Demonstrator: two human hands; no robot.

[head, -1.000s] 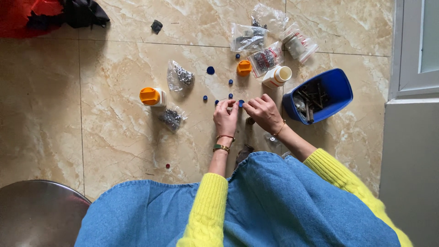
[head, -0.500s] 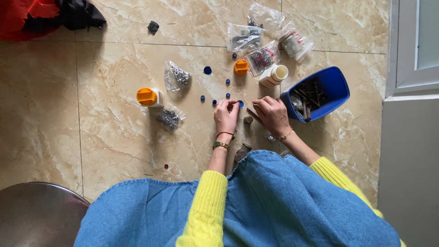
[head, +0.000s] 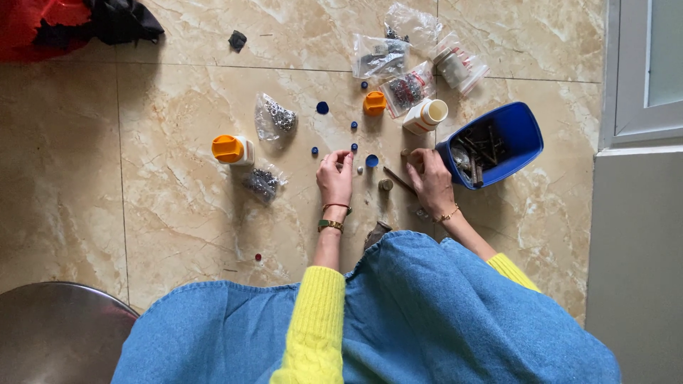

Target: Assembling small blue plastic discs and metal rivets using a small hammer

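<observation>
Sorting small parts on the floor tile. Left hand [head: 336, 178], fingers curled, pinches at a small blue cap [head: 353, 148] left of the blue tub [head: 523, 128]. Right hand [head: 429, 178] rests loosely open beside the tub, holding nothing visible. Next pick needs a fine pinch.

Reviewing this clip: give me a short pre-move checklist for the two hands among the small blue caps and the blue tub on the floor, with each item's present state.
1. Left hand on the tiled floor, fingertips at the small blue caps: ok.
2. Left hand actually gripping a cap: cannot tell, too small.
3. Right hand beside the blue tub, not inside it: ok.
4. Right hand holding something: cannot tell, fingers curl over the spot.
5. Blue tub upright, with dark metal pieces inside: ok.
6. White bottle uncapped and lying tilted near the tub: not ok if spilling matters.
</observation>
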